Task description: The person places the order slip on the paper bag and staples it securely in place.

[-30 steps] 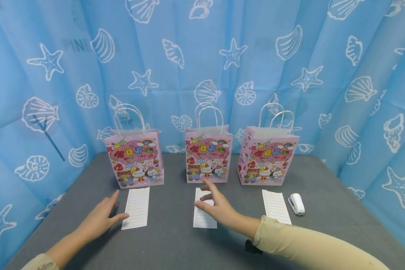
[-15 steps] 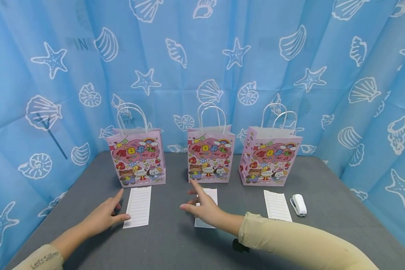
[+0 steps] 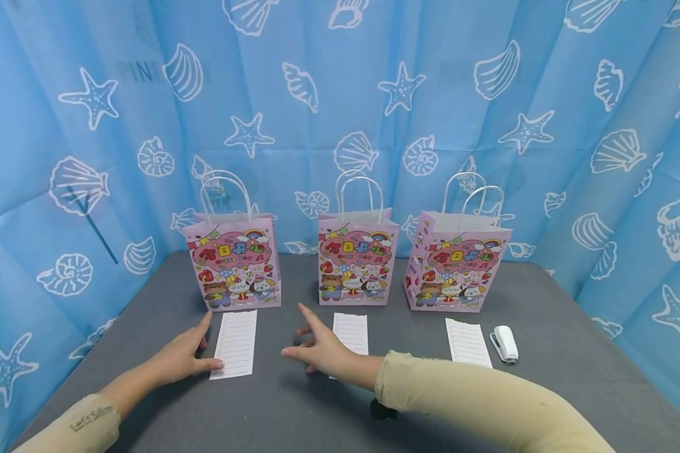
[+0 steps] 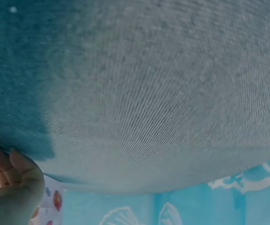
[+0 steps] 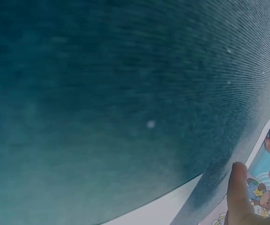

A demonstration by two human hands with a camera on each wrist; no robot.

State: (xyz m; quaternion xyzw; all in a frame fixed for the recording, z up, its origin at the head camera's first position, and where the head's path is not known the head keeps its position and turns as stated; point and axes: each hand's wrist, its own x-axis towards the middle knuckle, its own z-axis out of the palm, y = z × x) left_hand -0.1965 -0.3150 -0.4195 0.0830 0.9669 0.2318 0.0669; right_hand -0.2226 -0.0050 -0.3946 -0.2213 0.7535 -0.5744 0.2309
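Left hand (image 3: 182,356) lies flat on the grey bench (image 3: 294,409), fingers straight and relaxed, thumb tip touching the lower left edge of the left lined slip (image 3: 235,343). Not gripping anything.

Right hand (image 3: 320,346) hovers low between the left slip and the middle lined slip (image 3: 351,333), fingers spread, empty. Its wrist covers the lower part of the middle slip. Cream sleeve (image 3: 476,402) runs off to the lower right.

Three pink cartoon gift bags stand upright in a row at the back of the bench: left bag (image 3: 234,261), middle bag (image 3: 358,259), right bag (image 3: 456,261). White handles up. One slip lies flat just in front of each bag; the right lined slip (image 3: 468,343) is well apart from both hands. White stapler (image 3: 505,343) sits just beside that slip, on its right.

Blue shell-and-starfish curtain (image 3: 340,94) wraps the back and sides.

Wrist views: mostly blurred bench cloth, with fingertips (image 4: 13,164) at the edge in the left one and a thumb (image 5: 237,187) in the right.
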